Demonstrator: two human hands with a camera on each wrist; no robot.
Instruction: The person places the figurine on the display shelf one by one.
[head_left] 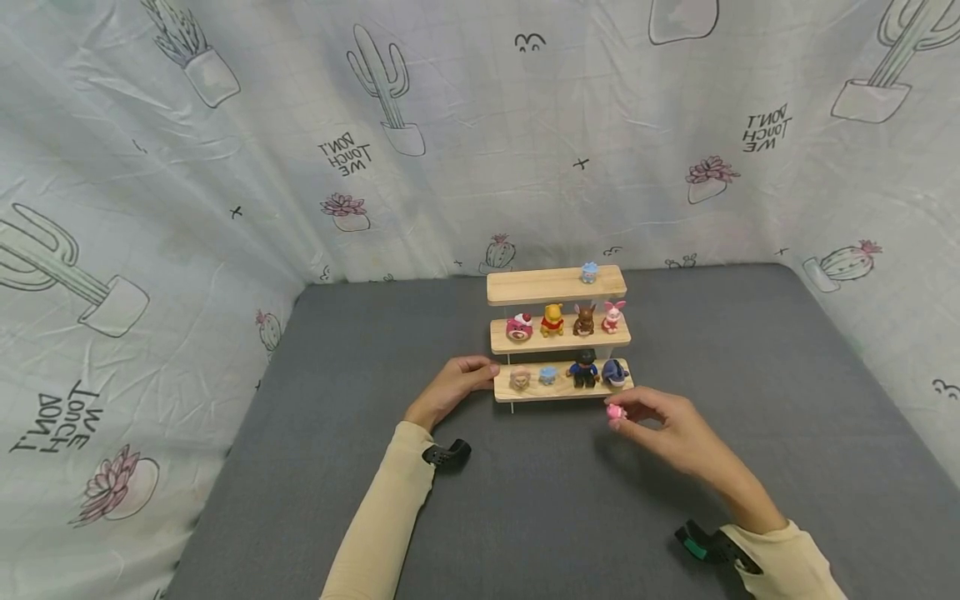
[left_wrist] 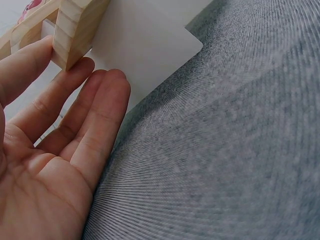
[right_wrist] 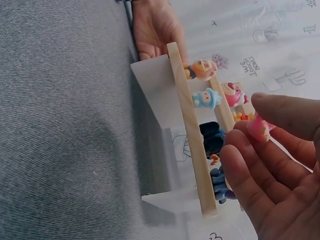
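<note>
A three-tier wooden display shelf [head_left: 534, 287] stands on the grey cloth. My left hand [head_left: 453, 387] pinches the left end of its bottom board [left_wrist: 80, 32] between thumb and index finger. Just off the front right corner, my right hand [head_left: 671, 425] holds a small pink figurine [right_wrist: 259, 129] between thumb and fingers, apart from the shelf; the fingers partly hide it. Along the bottom board stand a tan figurine [head_left: 520, 379], a light-blue figurine [head_left: 548, 375], a black-hatted figurine [head_left: 583, 371] and a dark-blue figurine [head_left: 615, 373].
The middle board carries a pink bear figurine [head_left: 519, 327], a yellow bear figurine [head_left: 552, 320], a brown figurine [head_left: 584, 320] and a pink eared figurine [head_left: 612, 317]. Another light-blue figurine [head_left: 588, 272] stands at the top board's right. A printed curtain [head_left: 465, 167] hangs behind.
</note>
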